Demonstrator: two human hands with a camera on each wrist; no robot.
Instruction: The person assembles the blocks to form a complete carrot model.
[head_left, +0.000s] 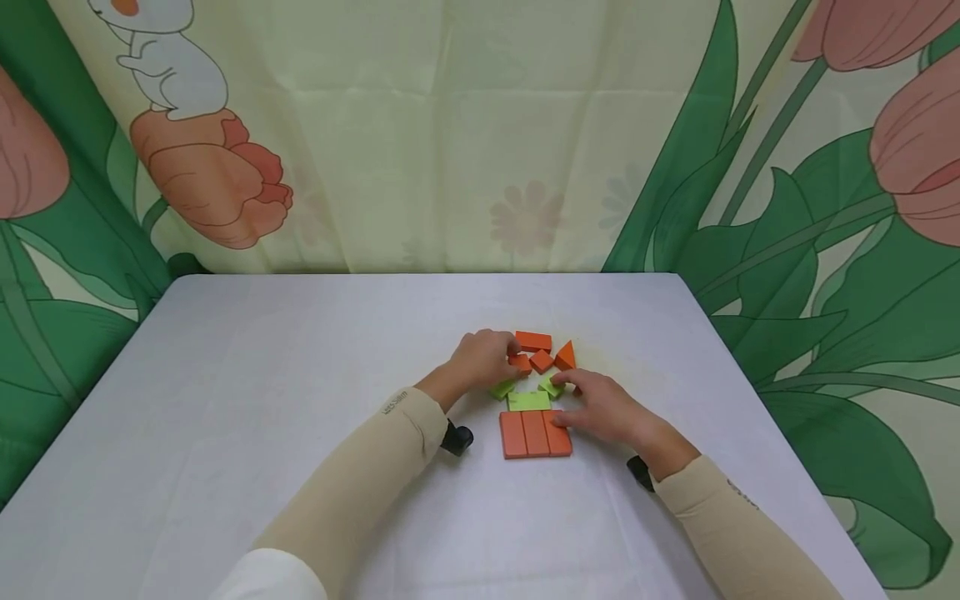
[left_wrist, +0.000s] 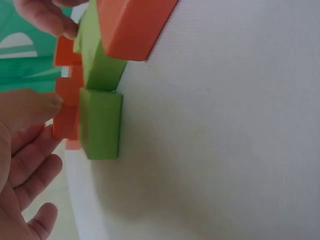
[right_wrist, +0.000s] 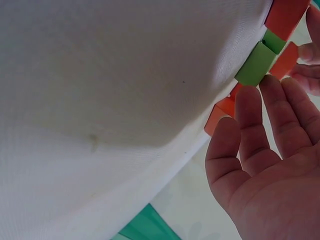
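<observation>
My left hand (head_left: 483, 360) pinches a small orange block (left_wrist: 65, 115) between thumb and fingers, close behind a green block (left_wrist: 102, 122). Fingertips of my right hand (head_left: 603, 406) rest at the right-hand green block (head_left: 551, 385), and its thumb lies over the top of the orange planks (head_left: 524, 435). Those planks stand side by side at the front of the layout. A green rectangular block (head_left: 528, 401) lies just behind them. Farther back are an orange diamond-turned block (head_left: 542, 361), an orange triangular block (head_left: 566, 357) and an orange bar (head_left: 533, 341).
The blocks lie on a table with a white cloth (head_left: 300, 375), right of its middle. Behind it hangs a curtain (head_left: 420, 167) printed with tulips, leaves and a white cartoon animal. Dark wrist cameras (head_left: 457, 438) are strapped beneath both sleeves.
</observation>
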